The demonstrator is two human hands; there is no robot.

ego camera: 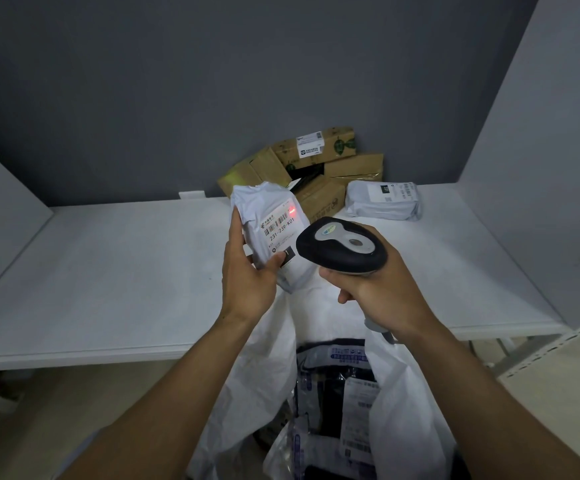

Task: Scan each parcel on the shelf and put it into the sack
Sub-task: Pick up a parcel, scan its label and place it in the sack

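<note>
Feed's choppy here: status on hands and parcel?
Left hand holds white parcel. Right hand grips scanner, red dot on label. Sack open below, nothing blocking.

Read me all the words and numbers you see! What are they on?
"231-239-K01": label on the white parcel in the left hand.
"K01": same label, lower down.
"231": second parcel on the shelf.
Cardboard box label, print on parcels in the sack: too small.

My right hand (378, 289) hides the handle of the scanner (342, 245), and the sack (247, 393) is cut off at the near edge.
</note>
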